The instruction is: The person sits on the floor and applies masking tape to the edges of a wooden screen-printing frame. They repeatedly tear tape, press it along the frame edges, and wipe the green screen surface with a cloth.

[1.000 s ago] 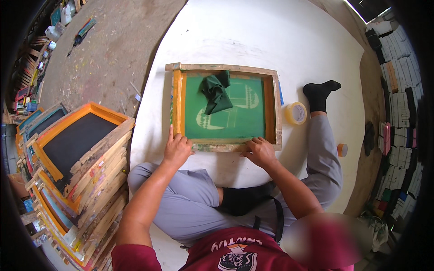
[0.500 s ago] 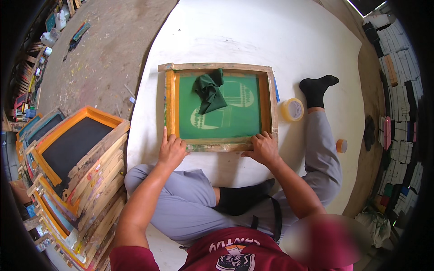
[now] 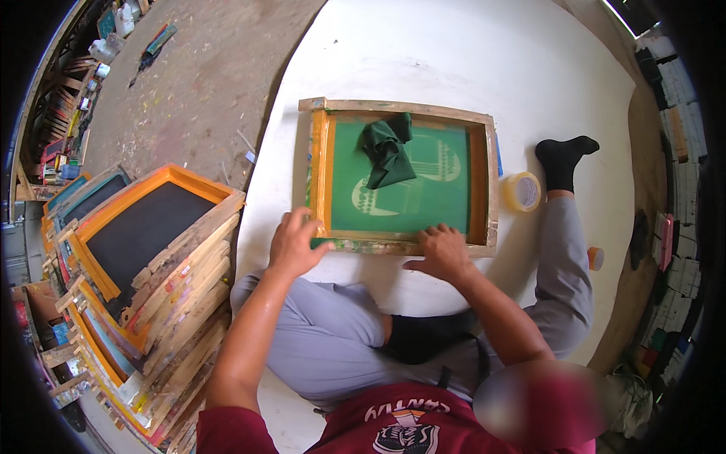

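In front of me lies a wooden screen-printing frame [image 3: 370, 247] with green mesh [image 3: 435, 208] that bears pale shoe-sole shapes. A crumpled dark green cloth [image 3: 389, 160] rests on the mesh and covers part of one shape. At the frame's near left corner, my left hand [image 3: 293, 246] is open, its fingers apart and thumb stretched toward the near rail. My right hand [image 3: 446, 254] lies by the near right corner with its fingertips over the near rail. Its thumb points left, away from the fingers, so this hand is open too.
A white sheet [image 3: 454, 64] lies under the frame. Right of it are a clear tape roll [image 3: 522, 192], my outstretched leg [image 3: 560, 257] and a smaller orange roll [image 3: 596, 259]. Several stacked screen frames [image 3: 155, 231] stand at my left. White stacks [image 3: 684, 151] line the far right.
My left hand has loosened from the near left corner and its fingers have spread. My right hand stays at the near right corner. The whole view has shifted slightly.
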{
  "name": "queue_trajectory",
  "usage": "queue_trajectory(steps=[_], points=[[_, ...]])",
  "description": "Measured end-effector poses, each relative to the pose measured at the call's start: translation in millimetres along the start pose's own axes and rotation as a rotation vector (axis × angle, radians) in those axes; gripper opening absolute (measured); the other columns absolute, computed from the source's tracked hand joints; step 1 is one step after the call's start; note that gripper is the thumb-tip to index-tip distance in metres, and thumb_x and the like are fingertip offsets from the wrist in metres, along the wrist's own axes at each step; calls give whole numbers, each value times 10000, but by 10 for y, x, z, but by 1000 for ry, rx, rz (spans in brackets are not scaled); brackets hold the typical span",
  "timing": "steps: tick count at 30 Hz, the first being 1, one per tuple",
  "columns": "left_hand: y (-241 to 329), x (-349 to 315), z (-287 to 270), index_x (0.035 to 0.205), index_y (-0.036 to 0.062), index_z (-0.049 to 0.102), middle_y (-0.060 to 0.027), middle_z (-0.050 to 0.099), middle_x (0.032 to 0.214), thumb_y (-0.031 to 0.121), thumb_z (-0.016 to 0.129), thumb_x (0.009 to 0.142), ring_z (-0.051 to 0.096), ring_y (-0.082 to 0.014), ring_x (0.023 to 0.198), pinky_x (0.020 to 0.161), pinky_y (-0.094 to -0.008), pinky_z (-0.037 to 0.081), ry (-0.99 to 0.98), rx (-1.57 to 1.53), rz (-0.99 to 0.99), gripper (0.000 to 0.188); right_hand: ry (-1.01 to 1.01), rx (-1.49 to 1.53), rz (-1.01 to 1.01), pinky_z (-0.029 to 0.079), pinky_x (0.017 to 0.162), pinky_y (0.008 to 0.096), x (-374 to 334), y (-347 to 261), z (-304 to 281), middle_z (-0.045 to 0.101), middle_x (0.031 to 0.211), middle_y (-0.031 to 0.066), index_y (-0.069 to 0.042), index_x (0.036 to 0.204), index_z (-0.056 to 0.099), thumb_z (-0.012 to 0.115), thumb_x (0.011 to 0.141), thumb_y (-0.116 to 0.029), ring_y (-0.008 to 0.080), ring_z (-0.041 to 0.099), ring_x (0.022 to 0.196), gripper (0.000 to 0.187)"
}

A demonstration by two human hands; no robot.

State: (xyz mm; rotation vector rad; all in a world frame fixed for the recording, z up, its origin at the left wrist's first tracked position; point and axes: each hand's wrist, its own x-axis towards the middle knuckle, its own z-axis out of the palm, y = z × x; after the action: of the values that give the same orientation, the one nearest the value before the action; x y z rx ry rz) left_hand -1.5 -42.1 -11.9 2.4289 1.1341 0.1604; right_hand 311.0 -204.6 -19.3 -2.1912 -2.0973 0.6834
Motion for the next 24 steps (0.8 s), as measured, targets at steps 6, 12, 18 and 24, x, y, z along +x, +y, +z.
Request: queue_trajectory(steps=[6, 12, 18, 24], points=[[-195, 44, 169, 1225, -29, 701, -214, 739, 962, 251, 759, 969, 729, -370, 882, 807, -471, 573, -92, -435, -507, 384, -116, 125, -38, 504, 1002, 493, 458, -748, 299, 636, 1203, 139, -38, 1293, 646, 862, 770, -531, 334, 599, 1201, 750], [-236, 103, 145, 1228, -61, 694, -250, 741, 992, 227, 806, 928, 732, -397, 861, 787, -476, 572, -131, -282, -431, 431, 26, 250, -104, 499, 976, 462, 821, -1307, 545, 629, 1170, 108, -84, 1266, 661, 892, 691, -438, 333, 601, 1154, 714], [-251, 128, 115, 1139, -66, 695, -274, 726, 1007, 238, 802, 925, 717, -431, 894, 794, -497, 564, -164, -277, -450, 387, -62, 396, -91, 497, 1004, 472, 992, -1380, 494, 661, 1219, 76, -182, 1268, 729, 852, 699, -421, 338, 606, 1159, 629], [-338, 93, 261, 1132, -4, 714, -241, 697, 909, 232, 807, 910, 658, -395, 781, 715, -481, 520, -82, -314, -391, 337, -62, 386, -58, 518, 996, 508, 1009, -1414, 543, 677, 1214, 85, -220, 1249, 764, 836, 701, -409, 346, 624, 1158, 584]])
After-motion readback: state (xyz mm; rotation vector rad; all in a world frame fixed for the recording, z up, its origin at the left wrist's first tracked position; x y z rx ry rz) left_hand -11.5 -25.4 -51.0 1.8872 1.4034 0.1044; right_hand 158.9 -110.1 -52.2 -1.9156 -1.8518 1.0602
